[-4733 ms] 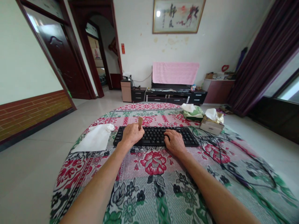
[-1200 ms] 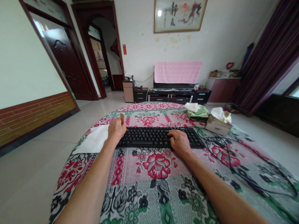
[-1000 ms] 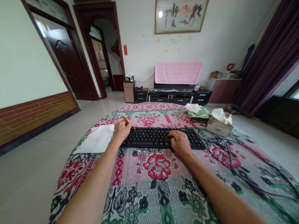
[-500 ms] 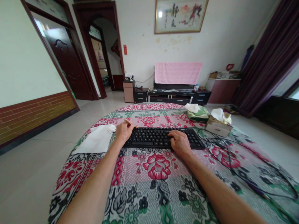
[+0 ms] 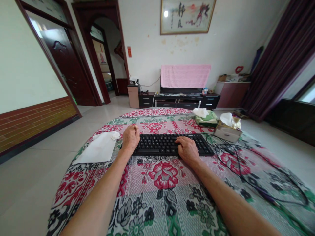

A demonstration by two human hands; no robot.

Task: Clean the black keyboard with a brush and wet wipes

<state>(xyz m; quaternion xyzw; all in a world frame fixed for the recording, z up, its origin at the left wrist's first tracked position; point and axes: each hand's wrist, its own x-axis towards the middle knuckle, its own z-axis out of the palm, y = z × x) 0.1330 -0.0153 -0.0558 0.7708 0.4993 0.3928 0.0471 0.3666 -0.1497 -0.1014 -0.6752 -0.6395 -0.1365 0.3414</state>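
Observation:
A black keyboard (image 5: 157,144) lies flat across the flowered tablecloth in front of me. At its left end is my left hand (image 5: 131,139), fingers closed in a pinch near the top left corner; whatever they hold is hidden behind the knuckles. My right hand (image 5: 187,148) presses down on the keyboard's right part, fingers bent and close together on the keys. Left of my left hand lies a white sheet of paper (image 5: 94,150), with a crumpled white tissue (image 5: 115,135) at its upper right corner.
A green tissue pack (image 5: 206,118) and a box with tissues (image 5: 227,131) stand at the table's far right. Black cables (image 5: 237,157) loop over the tablecloth (image 5: 157,203) on the right. Beyond the table, a pink cloth (image 5: 185,76) covers a screen on a black cabinet.
My left hand has turned and lifted slightly; the light-coloured thin piece seen at its fingertips is now out of sight. My right hand keeps its place on the keys. The view has shifted a little.

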